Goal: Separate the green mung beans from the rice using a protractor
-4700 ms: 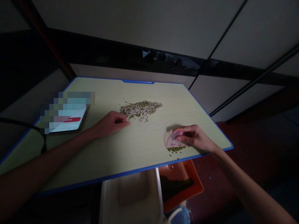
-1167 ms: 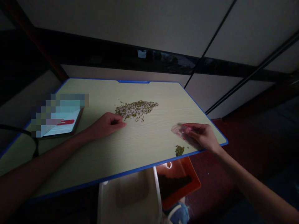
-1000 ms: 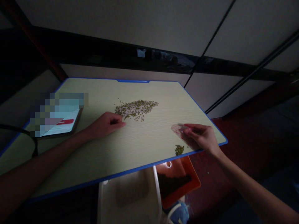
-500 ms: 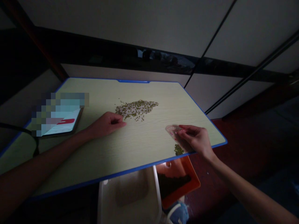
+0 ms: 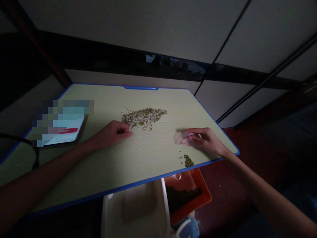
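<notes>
My right hand [image 5: 204,140] pinches a thin pale card [image 5: 178,138] with pinkish-red marks, held low over the right side of the table. Just below it, by the front edge, lies a small heap of green beans [image 5: 188,161], with a few loose ones to its left. Farther back, a wider spread of small beans mixed with paler bits [image 5: 146,116] covers the middle of the tabletop. At the near left rim of that spread rests my left hand [image 5: 114,132], its fingers curled in a loose fist with nothing visible in them.
The pale tabletop [image 5: 104,172] has a blue rim. A lit tablet [image 5: 66,135] sits at the left, partly blurred out, with a black cable [image 5: 34,142] beside it. Under the front edge are a white bin [image 5: 138,218] and an orange bin [image 5: 205,198] with dark contents. Cabinet panels [image 5: 148,26] stand behind.
My right hand has moved slightly up and left with the card, away from the small heap. A few beans now lie loose left of that heap. My left hand has barely moved.
</notes>
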{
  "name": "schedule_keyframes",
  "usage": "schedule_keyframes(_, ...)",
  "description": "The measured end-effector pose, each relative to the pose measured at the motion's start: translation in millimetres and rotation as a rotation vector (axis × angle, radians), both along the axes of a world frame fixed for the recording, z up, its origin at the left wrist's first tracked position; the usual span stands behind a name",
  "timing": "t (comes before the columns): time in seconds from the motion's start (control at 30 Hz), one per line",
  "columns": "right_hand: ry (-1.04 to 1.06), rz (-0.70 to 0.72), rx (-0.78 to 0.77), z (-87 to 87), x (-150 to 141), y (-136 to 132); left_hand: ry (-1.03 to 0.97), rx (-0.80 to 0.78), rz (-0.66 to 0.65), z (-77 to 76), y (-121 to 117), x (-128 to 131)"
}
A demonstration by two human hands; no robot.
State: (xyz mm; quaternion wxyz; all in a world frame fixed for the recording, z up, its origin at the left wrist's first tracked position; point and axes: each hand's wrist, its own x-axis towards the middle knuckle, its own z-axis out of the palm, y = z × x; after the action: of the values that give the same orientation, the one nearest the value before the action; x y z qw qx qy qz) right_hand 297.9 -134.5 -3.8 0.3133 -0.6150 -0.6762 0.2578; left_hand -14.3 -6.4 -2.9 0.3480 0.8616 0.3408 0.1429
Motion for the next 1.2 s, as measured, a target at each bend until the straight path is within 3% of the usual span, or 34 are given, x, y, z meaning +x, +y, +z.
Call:
schedule_keyframes(0.13, 0.018, 0.201, -0.005, 4.4, -5.8, 4.9, 0.01, 0.004, 0.004, 0.3, 0.4, -0.1)
schedule_keyframes(0.6, 0.051, 0.501, -0.123, 16.7, -14.4, 3.5, 0.023, 0.02, 0.006, -0.7, 2.5, -1.7)
schedule_keyframes(0.77, 0.032, 0.516, -0.126, 16.0, -13.6, 0.1, 0.026, 0.014, 0.011, 0.1, 2.0, -2.0)
schedule_keyframes(1.0, 0.059, 0.367, -0.106, 8.2, -10.8, -12.0, 0.022, 0.008, 0.017, 0.7, 0.9, -0.2)
schedule_keyframes(1.2, 0.064, 0.371, -0.111, 8.5, -11.8, -19.0, 0.033, -0.002, 0.021, 2.7, 0.0, 0.6)
